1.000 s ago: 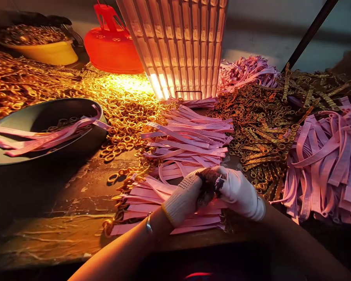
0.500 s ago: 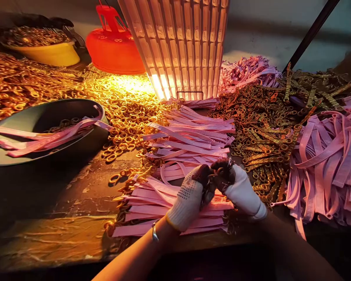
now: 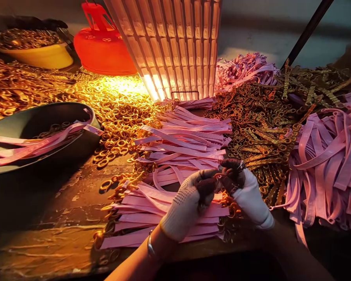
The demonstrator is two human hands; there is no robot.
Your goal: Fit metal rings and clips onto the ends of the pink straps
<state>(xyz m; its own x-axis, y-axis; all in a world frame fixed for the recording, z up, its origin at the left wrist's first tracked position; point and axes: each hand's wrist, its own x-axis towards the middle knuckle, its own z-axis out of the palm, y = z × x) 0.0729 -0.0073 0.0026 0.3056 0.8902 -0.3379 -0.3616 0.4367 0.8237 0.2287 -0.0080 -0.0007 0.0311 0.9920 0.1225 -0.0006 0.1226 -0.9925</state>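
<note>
My left hand (image 3: 187, 203) and my right hand (image 3: 247, 191) wear white knitted gloves with dark, worn fingertips. They meet above a row of pink straps, fingers curled and closed. Pinched at my right fingertips is a small metal ring (image 3: 218, 176), partly hidden. What my left fingers hold is hidden. Under and beside my left hand lie pink straps (image 3: 140, 218) with gold-coloured rings and clasps (image 3: 107, 185) at their left ends. More pink straps (image 3: 181, 134) lie stacked just beyond my hands. Dark gold ringed metal strips (image 3: 257, 144) are heaped beyond my right hand.
Gold rings (image 3: 117, 113) pile up under a red lamp shade (image 3: 105, 52). At left are a tilted dark bowl (image 3: 82, 146) with pink straps inside and a full yellow basin (image 3: 49, 56). A ribbed panel (image 3: 178, 50) stands behind. Pink straps (image 3: 324, 164) hang at right.
The view has shifted slightly, so the surroundings sit further left. My fingertips have come a little apart, and the small ring shows more clearly between them.
</note>
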